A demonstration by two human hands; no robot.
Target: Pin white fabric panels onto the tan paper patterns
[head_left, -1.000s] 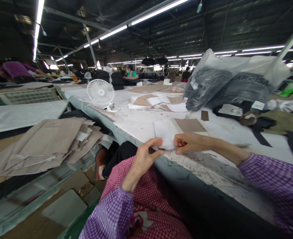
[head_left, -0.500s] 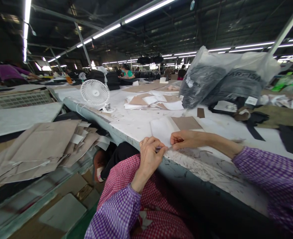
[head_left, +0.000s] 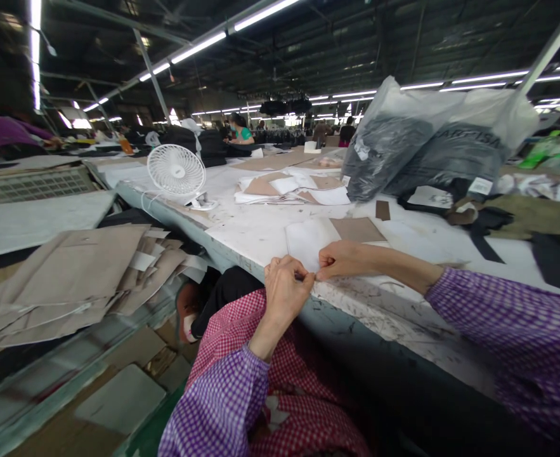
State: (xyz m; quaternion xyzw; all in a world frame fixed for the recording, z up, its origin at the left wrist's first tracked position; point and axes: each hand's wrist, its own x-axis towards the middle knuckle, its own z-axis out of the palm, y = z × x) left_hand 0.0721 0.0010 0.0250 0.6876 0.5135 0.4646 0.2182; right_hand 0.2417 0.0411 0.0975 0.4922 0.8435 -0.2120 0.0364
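A second ago the left hand (head_left: 286,285) gaped open; now its fingers curl in to the thumb, meeting the right hand's (head_left: 344,260) bent fingertips, so both work one spot at the table's (head_left: 246,231) near edge. The white sheet (head_left: 308,236) lies there, partly covered; whether either grips it, I can't tell.
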